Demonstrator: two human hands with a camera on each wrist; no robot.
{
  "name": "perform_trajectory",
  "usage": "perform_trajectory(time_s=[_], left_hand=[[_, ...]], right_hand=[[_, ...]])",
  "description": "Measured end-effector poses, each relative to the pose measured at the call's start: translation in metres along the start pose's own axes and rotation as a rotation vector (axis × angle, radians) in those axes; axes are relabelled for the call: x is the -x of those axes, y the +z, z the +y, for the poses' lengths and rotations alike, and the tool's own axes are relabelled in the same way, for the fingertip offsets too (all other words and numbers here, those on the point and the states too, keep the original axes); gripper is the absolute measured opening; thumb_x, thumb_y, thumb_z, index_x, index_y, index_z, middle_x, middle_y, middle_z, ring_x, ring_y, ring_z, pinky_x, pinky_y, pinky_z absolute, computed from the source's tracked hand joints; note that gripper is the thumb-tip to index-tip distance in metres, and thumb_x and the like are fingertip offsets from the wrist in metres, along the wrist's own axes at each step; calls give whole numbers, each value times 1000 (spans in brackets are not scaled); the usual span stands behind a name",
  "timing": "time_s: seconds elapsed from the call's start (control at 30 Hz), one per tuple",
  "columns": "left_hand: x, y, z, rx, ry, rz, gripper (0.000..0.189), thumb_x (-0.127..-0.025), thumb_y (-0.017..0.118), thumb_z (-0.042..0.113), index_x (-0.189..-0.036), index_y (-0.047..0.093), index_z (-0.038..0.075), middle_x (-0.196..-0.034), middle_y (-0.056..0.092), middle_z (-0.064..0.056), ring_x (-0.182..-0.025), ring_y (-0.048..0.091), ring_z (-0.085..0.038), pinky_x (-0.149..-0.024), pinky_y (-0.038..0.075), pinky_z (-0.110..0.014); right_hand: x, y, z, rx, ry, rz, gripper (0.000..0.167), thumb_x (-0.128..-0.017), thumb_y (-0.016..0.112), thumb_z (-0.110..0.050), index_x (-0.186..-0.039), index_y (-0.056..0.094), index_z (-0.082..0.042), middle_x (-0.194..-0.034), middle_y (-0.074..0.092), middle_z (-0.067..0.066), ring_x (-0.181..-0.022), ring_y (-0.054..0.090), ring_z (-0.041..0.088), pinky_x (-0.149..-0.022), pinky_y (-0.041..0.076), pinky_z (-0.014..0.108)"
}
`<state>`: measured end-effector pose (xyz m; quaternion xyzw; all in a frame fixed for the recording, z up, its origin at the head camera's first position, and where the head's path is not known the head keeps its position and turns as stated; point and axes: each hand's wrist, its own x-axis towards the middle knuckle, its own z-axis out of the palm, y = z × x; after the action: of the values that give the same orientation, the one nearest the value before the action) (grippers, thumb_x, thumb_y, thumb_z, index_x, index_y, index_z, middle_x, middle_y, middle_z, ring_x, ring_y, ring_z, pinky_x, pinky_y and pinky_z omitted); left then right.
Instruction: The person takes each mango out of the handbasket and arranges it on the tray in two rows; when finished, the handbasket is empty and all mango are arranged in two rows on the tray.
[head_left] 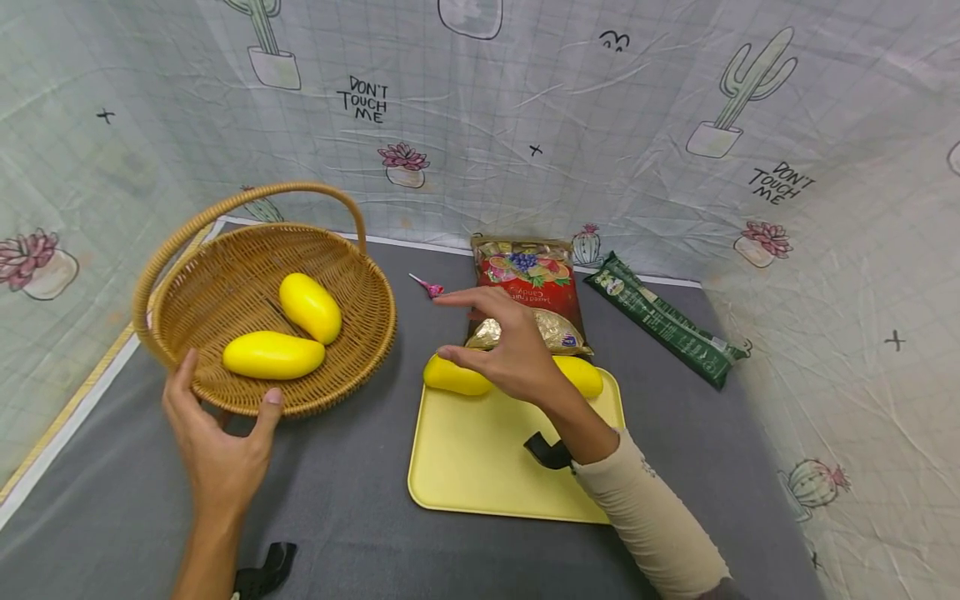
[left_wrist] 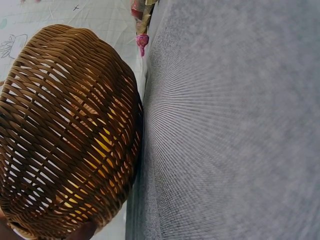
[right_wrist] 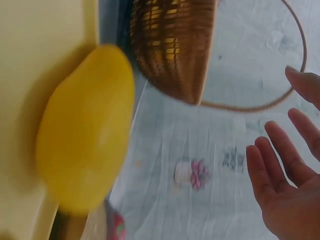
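A brown wicker basket (head_left: 360,367) with a hooped handle holds two yellow mangoes, one lying crosswise (head_left: 273,355) and one slanted (head_left: 310,307). My left hand (head_left: 225,454) grips its near-left rim, thumb and fingers apart; in the left wrist view the basket (left_wrist: 70,120) hides most of that hand. My right hand (head_left: 513,350) hovers over the far edge of a yellow tray (head_left: 487,458), its fingers apart and holding nothing. Two more mangoes lie at that tray edge, a left one (head_left: 453,377) and a right one (head_left: 581,377) partly behind the hand. The right wrist view shows a mango (right_wrist: 85,130) near the hand (right_wrist: 290,200).
Behind the tray lies a red and gold candy bag (head_left: 528,283), with a wrapped lollipop (head_left: 429,287) to its left. A long green packet (head_left: 663,321) rests at the right. Printed cloth (head_left: 480,125) hangs around the grey tabletop (head_left: 337,517).
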<state>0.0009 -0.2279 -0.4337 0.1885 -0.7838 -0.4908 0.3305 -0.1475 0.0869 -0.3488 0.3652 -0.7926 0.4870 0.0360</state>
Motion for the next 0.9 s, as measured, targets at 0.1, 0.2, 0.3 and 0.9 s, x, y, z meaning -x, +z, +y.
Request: perform_trajectory(time_s=[0.1, 0.2, 0.3, 0.9], left_hand=[[0, 0, 0, 3, -1, 0, 97, -86, 83, 18, -166, 30, 31, -171, 24, 5, -155, 31, -19, -112, 40, -39], [0, -1, 0, 5, 2, 0, 97, -86, 83, 17, -166, 30, 31, -171, 24, 4, -155, 30, -17, -113, 40, -40], [0, -1, 0, 4, 4, 0, 97, -86, 83, 17, -166, 30, 30, -172, 24, 4, -155, 29, -17, -113, 39, -38], [1, -1, 0, -3, -7, -15, 96, -88, 83, 17, -166, 28, 31, -171, 23, 5, -155, 31, -20, -112, 43, -39]], right_hand=[[-11, 15, -4, -18, -29, -15, 55, -85, 91, -21, -137, 72, -18, -134, 71, -1, -126, 60, 15, -103, 56, 38], [-21, 30, -8, -26, -53, -39, 55, -85, 92, -21, -137, 72, -17, -134, 72, 1, -126, 59, 16, -105, 55, 32], [-30, 44, -11, -25, -70, -66, 56, -85, 92, -23, -137, 72, -17, -135, 72, 1, -126, 60, 16, -104, 54, 27], [-79, 113, -25, -82, -24, -297, 61, -89, 88, -26, -144, 65, -16, -146, 64, 1, -133, 61, 18, -105, 51, 20]])
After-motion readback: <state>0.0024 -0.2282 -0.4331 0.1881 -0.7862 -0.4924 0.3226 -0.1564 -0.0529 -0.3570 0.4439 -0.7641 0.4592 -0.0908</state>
